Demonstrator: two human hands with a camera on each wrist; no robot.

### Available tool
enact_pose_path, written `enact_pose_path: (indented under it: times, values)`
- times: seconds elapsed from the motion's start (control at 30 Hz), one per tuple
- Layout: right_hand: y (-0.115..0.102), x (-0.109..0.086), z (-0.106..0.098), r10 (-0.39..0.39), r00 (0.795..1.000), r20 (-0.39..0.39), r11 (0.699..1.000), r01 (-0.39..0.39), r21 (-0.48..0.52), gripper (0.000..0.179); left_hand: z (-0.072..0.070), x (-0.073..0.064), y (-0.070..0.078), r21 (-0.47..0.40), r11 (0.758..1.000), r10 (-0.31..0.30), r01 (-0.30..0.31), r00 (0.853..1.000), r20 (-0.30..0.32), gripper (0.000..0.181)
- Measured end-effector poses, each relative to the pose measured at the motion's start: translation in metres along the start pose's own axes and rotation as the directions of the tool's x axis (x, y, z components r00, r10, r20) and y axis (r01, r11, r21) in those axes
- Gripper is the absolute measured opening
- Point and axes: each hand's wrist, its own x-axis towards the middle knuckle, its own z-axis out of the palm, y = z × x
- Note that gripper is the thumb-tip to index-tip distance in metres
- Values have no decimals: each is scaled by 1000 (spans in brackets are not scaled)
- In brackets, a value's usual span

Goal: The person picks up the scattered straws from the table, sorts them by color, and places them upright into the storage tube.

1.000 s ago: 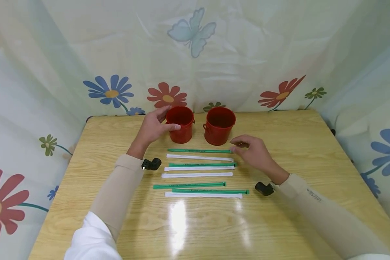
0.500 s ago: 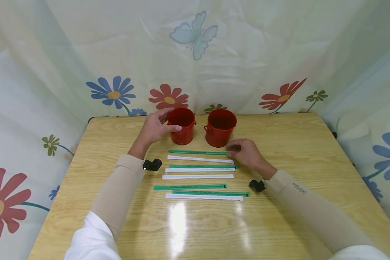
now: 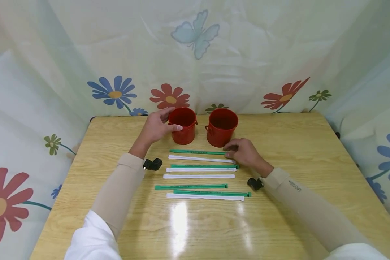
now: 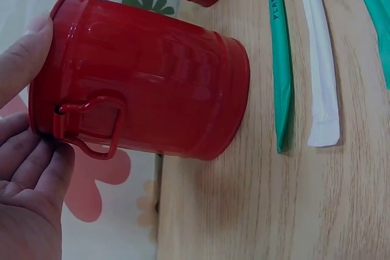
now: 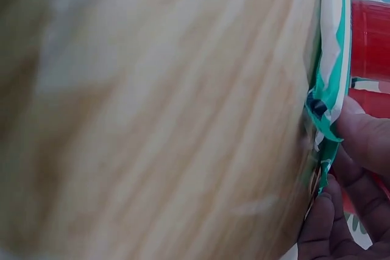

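My left hand point(image 3: 153, 128) holds the left small red bucket point(image 3: 184, 135) by its rim, thumb across the front. In the left wrist view the bucket's wire handle point(image 4: 113, 129) hangs near the fingertips. My right hand point(image 3: 244, 153) pinches the right end of the farthest green wrapped straw point(image 3: 196, 152), which lies on the table in front of the buckets. Thumb and fingers meet at that straw's end in the right wrist view, partly hiding it. A second red bucket point(image 3: 219, 138) stands upright just behind the right hand.
Below the pinched straw lie several more wrapped straws, among them a white straw point(image 3: 199, 176) and a green straw point(image 3: 191, 186), roughly parallel. They rest on a wooden table point(image 3: 143, 224). A flower-print curtain point(image 3: 237, 65) hangs behind and along the sides.
My right hand has shifted left and a little down, closing its fingers on the green straw's end. The left hand keeps its place at the bucket. The head view has shifted slightly.
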Motion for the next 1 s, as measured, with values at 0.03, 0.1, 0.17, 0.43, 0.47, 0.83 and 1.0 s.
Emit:
enact_pose_path:
  times: [0.03, 0.1, 0.17, 0.43, 0.47, 0.83, 1.0]
  values:
    - [-1, 0, 0, -6, 1000, 1, 1000, 6, -5, 13, -1, 0, 1, 0, 1000, -1, 1, 1000, -2, 76]
    - [-1, 2, 1, -20, 1000, 12, 1000, 20, -20, 11, -2, -1, 2, 3, 1000, -8, 8, 1000, -1, 77]
    - [-1, 3, 2, -27, 999, 30, 999, 28, -40, 7, -3, -2, 2, 1, 1000, -13, 13, 1000, 2, 77]
    - [-7, 3, -2, -100, 980, 171, 968, 136, -211, 10, -2, 0, 2, -16, 999, -29, 29, 999, 14, 78]
    - [-8, 1, -4, -123, 976, 178, 959, 163, -232, 11, -1, 0, 2, -15, 999, -29, 29, 999, 14, 78]
    - [1, -32, -25, -231, 968, 95, 945, 247, -214, 8, -2, 0, 4, 7, 1000, -19, 19, 1000, 14, 77]
    - [-15, -37, -27, -297, 955, 21, 946, 297, -130, 9, -1, 1, 3, 0, 1000, -6, 6, 1000, 24, 77]
